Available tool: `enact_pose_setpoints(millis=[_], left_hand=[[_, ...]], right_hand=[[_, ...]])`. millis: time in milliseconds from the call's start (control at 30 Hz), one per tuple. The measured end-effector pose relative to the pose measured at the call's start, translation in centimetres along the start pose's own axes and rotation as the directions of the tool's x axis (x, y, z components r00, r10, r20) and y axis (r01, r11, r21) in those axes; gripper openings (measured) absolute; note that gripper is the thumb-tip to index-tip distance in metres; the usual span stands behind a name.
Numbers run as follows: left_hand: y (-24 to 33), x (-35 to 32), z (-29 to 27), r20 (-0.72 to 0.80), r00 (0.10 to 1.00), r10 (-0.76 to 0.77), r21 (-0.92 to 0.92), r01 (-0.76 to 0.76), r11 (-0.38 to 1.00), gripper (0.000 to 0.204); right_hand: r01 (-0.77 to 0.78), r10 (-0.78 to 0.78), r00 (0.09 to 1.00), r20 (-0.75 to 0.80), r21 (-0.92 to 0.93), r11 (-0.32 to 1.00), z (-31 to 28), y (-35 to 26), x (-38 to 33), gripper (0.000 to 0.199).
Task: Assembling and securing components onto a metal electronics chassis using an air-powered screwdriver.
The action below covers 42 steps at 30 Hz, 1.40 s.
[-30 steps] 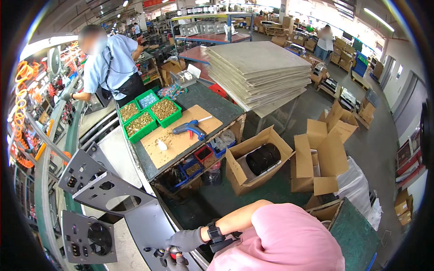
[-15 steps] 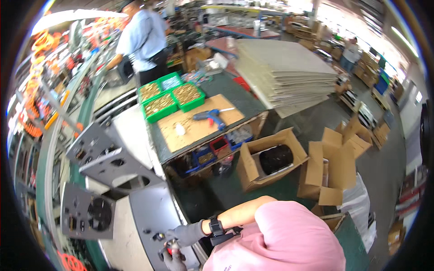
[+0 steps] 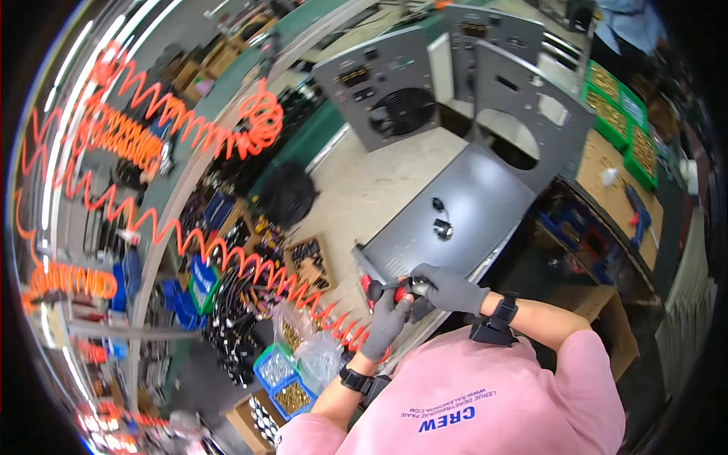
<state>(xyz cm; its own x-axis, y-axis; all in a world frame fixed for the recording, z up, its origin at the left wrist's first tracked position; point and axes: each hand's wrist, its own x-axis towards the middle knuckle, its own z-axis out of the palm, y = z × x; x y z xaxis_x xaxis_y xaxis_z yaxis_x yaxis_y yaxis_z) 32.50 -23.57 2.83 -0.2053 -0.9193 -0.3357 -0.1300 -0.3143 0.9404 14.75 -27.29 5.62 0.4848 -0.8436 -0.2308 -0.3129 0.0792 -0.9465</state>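
Both my hands wear grey gloves and meet at the near end of a grey sheet-metal panel (image 3: 476, 199) with a bent edge. My left hand (image 3: 387, 322) is closed around a small red-and-black piece (image 3: 401, 293); its exact kind is hard to make out. From the other side my right hand (image 3: 453, 290) pinches its dark end, the fingers close to my left ones. On the panel beyond them lie a small black part (image 3: 437, 204) and a black part with a shiny face (image 3: 443, 229).
Grey panels with a fan (image 3: 402, 111) and round cutout stand beyond. Left are a black round part (image 3: 288, 193), coiled orange hoses (image 3: 189, 235), a wooden box (image 3: 309, 262) and blue bins (image 3: 293, 397). At right, green bins (image 3: 607, 110) and a blue glue gun (image 3: 638, 216) share a bench.
The view has swung left, bringing the hoses and left-side bins into sight. My hands remain together at the panel's near end, with the red-and-black piece now showing between them.
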Motion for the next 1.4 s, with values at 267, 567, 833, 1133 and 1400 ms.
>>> enact_pose_setpoints(millis=[267,567,833,1133,1400], left_hand=[[-0.4,-3.1,-3.3,-0.179,0.971,-0.159,-0.339,0.091,0.936,0.040],[-2.5,-5.3,-6.1,-0.179,0.960,-0.216,-0.598,0.068,0.799,0.033],[-1.6,-5.3,-6.9,-0.051,0.978,-0.202,-0.520,0.147,0.842,0.021],[-0.7,-2.9,-4.4,-0.185,0.957,-0.221,-0.405,0.131,0.905,0.024],[-7.3,-1.7,-3.3,-0.385,0.888,-0.252,-0.218,0.178,0.960,0.033]], right_hand=[[-0.025,0.031,0.989,0.142,-0.046,0.999,3.9,-2.4,3.5,0.041],[0.328,-0.289,0.899,0.329,-0.069,0.942,6.7,-2.0,5.1,0.044],[0.275,-0.199,0.914,0.354,-0.177,0.945,7.9,-1.1,5.6,0.041],[0.218,-0.142,0.946,0.291,-0.248,0.944,4.2,-1.0,6.0,0.040],[-0.243,0.064,0.908,0.414,0.395,0.886,-0.7,1.3,7.9,0.030]])
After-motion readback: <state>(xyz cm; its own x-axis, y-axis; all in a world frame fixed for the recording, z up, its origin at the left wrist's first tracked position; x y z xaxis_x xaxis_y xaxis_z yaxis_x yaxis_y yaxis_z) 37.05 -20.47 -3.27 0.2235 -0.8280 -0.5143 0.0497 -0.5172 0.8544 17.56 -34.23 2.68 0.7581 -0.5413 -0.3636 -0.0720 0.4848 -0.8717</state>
